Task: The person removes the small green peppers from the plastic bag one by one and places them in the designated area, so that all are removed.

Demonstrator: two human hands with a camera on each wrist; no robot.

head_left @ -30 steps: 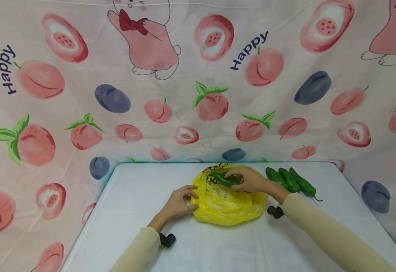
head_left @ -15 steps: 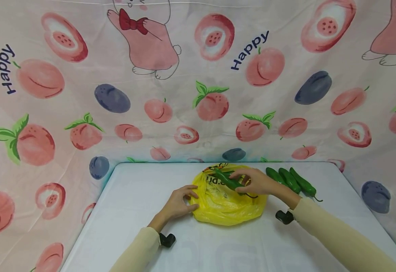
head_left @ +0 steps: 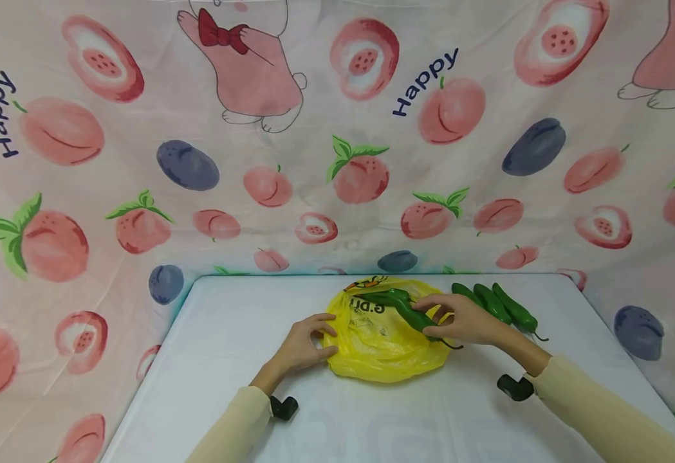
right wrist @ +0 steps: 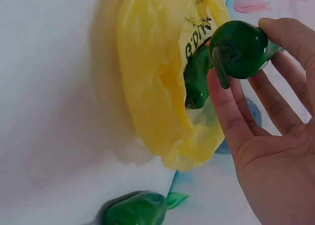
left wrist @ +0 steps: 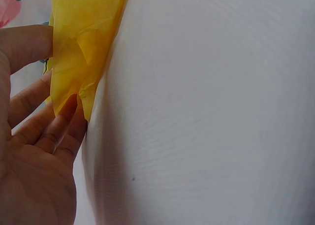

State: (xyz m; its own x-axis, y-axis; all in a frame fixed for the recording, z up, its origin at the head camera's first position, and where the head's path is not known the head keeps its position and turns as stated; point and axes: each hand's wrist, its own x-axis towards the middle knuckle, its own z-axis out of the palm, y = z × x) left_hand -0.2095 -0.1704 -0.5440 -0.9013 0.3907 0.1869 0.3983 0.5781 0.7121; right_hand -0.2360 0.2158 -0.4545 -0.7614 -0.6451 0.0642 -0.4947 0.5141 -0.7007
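A yellow plastic bag (head_left: 372, 350) with dark print lies on the white table with its mouth spread. My left hand (head_left: 302, 344) holds the bag's left rim; in the left wrist view, its fingers (left wrist: 34, 124) meet the thin yellow film. Over the bag's right side, my right hand (head_left: 461, 318) pinches a long green chili pepper (head_left: 412, 314) between thumb and fingers, its stem towards me. The right wrist view shows this pepper's stem end close up. Another green pepper (right wrist: 197, 80) lies within the bag's mouth, behind the held one.
Three green peppers (head_left: 513, 307) lie side by side on the table (head_left: 239, 302), right of the bag and beyond my right forearm. A fruit-patterned cloth (head_left: 314, 148) hangs behind the table and at its sides. A black wrist camera (head_left: 515, 388) sits under my right wrist.
My right hand has moved right and towards me with the pepper, drawing it across the bag. The other pepper in the bag is now plainly seen. My left hand has stayed at the rim.
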